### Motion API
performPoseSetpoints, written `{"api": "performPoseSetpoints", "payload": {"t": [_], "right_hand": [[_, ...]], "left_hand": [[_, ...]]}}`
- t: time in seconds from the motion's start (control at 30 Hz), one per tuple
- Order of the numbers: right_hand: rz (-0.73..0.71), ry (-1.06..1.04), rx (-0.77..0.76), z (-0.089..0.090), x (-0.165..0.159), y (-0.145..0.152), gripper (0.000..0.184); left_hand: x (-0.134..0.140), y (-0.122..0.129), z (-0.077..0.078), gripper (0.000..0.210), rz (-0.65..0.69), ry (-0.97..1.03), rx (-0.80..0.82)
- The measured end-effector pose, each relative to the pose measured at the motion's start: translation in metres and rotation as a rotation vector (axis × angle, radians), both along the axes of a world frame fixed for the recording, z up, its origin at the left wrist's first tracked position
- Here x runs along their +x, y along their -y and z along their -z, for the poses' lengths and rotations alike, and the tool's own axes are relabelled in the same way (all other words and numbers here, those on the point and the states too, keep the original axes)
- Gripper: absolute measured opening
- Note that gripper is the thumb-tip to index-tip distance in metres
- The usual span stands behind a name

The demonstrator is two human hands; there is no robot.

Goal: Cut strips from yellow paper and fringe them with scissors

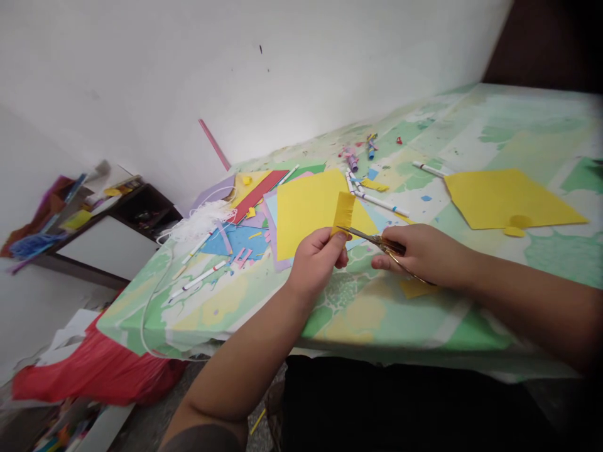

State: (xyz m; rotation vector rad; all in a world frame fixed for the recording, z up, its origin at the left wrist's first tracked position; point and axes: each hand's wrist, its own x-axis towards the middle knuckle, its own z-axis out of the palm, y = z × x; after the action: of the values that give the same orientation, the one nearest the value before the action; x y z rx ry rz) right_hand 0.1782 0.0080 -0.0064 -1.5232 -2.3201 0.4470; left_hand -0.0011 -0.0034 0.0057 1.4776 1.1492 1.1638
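Note:
Between the thumb and fingers of my left hand (318, 257) is a narrow yellow paper strip (345, 209), held upright, with a row of short cuts along its right edge. My right hand (424, 254) grips a pair of scissors (372, 238) by the handles. The blades point left and reach the strip's edge just above my left thumb; whether they are parted is too small to tell. Behind the strip lies a large yellow sheet (306, 216) on top of other coloured sheets. Under my right hand a small yellow paper piece (417, 289) rests on the table.
Another yellow sheet (509, 198) lies at the right. Several markers (381, 202), fringed paper rolls (351, 158) and scraps are spread over the patterned tablecloth (348, 320). A heap of white string (202, 220) sits at the left, above a red plastic bag (98, 370) beside the table.

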Motion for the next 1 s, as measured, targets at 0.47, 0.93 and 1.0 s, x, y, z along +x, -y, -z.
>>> {"api": "performPoseSetpoints", "payload": {"t": [0.47, 0.93, 1.0], "right_hand": [[-0.036, 0.029, -0.017, -0.0013, -0.0015, -0.0001, 0.043], [-0.054, 0.044, -0.003, -0.0011, -0.0011, -0.0005, 0.042], [-0.053, 0.054, -0.006, -0.0024, -0.0014, 0.0000, 0.042]], "left_hand": [[-0.0002, -0.0041, 0.0003, 0.026, 0.069, -0.060, -0.077], [0.0020, -0.0019, 0.0013, 0.017, 0.052, -0.011, -0.066], [0.0017, -0.0027, 0.0017, 0.017, 0.053, -0.014, -0.061]]}}
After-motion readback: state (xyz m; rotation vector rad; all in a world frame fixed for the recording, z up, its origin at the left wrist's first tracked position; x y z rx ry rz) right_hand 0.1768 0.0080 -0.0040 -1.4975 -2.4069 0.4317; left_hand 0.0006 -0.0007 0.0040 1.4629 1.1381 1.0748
